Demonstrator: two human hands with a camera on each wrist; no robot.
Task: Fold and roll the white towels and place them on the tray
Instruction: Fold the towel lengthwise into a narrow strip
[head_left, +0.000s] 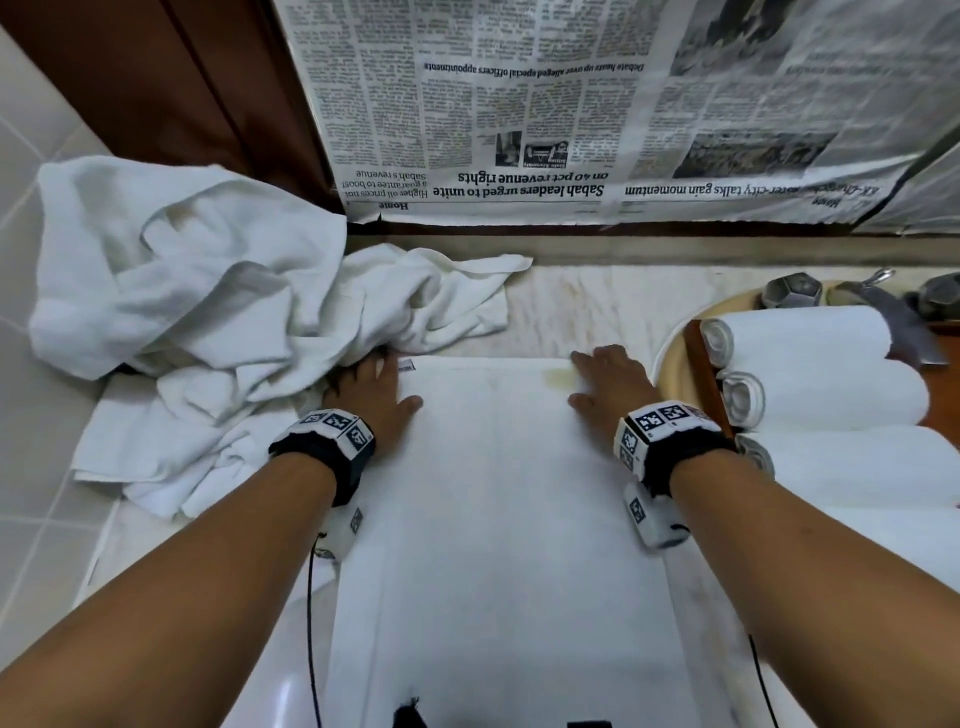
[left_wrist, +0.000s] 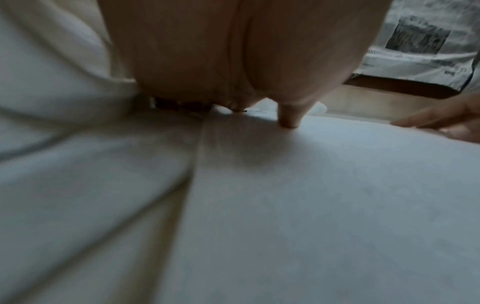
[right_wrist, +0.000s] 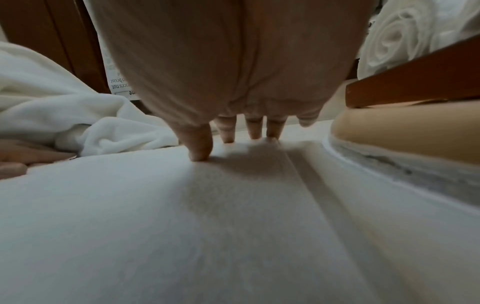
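Note:
A folded white towel (head_left: 493, 493) lies flat as a long strip on the counter, running from the near edge to the middle. My left hand (head_left: 376, 387) presses flat on its far left corner, fingers straight. My right hand (head_left: 605, 382) lies flat on the far right corner; its fingers (right_wrist: 200, 148) are straight and touch the cloth. The left thumb (left_wrist: 289, 118) presses on the towel (left_wrist: 311, 195). On the right, three rolled white towels (head_left: 810, 374) lie side by side on a brown wooden tray (head_left: 704, 374).
A heap of loose white towels (head_left: 208, 312) fills the left side, against my left hand. Newspaper (head_left: 571, 114) covers the wall behind the counter. A metal tap and handles (head_left: 852, 293) stand at the far right, over a round cream basin rim (head_left: 670, 364) under the tray.

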